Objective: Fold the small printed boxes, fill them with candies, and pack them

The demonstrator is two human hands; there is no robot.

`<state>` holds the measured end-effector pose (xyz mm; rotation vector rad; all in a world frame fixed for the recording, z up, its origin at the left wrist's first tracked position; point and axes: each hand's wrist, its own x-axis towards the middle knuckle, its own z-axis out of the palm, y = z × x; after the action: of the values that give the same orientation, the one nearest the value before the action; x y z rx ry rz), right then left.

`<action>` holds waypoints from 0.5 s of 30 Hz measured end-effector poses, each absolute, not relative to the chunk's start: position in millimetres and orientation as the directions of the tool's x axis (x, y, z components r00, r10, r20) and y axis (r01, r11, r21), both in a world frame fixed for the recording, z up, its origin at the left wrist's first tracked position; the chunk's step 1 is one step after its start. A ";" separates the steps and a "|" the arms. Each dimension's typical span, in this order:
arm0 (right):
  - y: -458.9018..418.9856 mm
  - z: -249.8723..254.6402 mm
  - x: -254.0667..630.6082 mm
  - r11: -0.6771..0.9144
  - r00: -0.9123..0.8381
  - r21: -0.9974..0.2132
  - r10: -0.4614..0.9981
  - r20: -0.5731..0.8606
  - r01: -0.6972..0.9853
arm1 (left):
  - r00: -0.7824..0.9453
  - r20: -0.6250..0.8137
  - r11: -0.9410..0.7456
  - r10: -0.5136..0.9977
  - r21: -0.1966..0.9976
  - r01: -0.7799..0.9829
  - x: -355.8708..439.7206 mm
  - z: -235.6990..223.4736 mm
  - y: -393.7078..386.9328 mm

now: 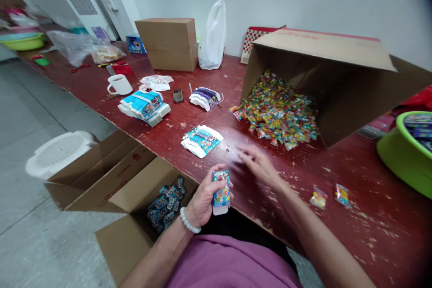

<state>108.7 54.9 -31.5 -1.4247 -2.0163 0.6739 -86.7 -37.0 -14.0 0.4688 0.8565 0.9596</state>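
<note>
Steadying the small blue carton point(222, 191) calls for a light, even grip: the left hand point(204, 195) has it clasped at the near edge of the surface point(337, 166), thumb across the printed face. Thin card would likely bow under a hard squeeze, so pressure is best spread along the sides, with the corners left square. A white flap point(220, 210) juts from the lower end; it looks unfolded, and the palm does well to stay off it so that it does not crease. The right hand point(259, 164) is above the surface, fingers loosely bent, too blurred to tell whether they pinch anything. Its movements are best short, between the flat cartons point(202, 140) beside the near edge and the wrapped sweets point(286, 108) spilling from the tipped cardboard box point(334, 49) towards the far edge. Two loose sweets point(318, 198) lie beyond the right forearm, where a wide elbow swing could brush them.
</note>
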 end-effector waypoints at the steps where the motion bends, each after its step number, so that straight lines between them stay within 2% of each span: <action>1: 76.8 -32.1 117.0 0.246 -0.168 -0.641 0.969 0.181 0.728 | 0.283 -0.426 0.512 0.859 0.703 -0.494 -87.8 -14.2 -39.0; 4: 133.2 -35.8 130.7 0.141 -0.031 -0.558 0.979 0.203 0.818 | 0.240 -0.465 0.523 0.852 0.733 -0.436 -93.5 -15.4 -42.3; 8: 165.2 -47.8 124.5 0.052 0.059 -0.503 0.978 0.201 0.863 | 0.194 -0.451 0.490 0.871 0.781 -0.386 -110.8 -17.9 -38.8; 11: 164.7 -54.5 119.9 0.014 0.110 -0.529 0.973 0.202 0.849 | 0.144 -0.446 0.467 0.883 0.807 -0.362 -126.6 -16.3 -32.9; 15: 140.1 -47.5 124.9 0.021 0.160 -0.644 0.962 0.221 0.765 | 0.118 -0.432 0.445 0.894 0.828 -0.342 -139.3 -12.5 -22.2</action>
<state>124.9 140.1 -47.5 -1.7853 -1.6468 0.3835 -139.3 -22.2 -12.5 0.6266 1.0990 0.9958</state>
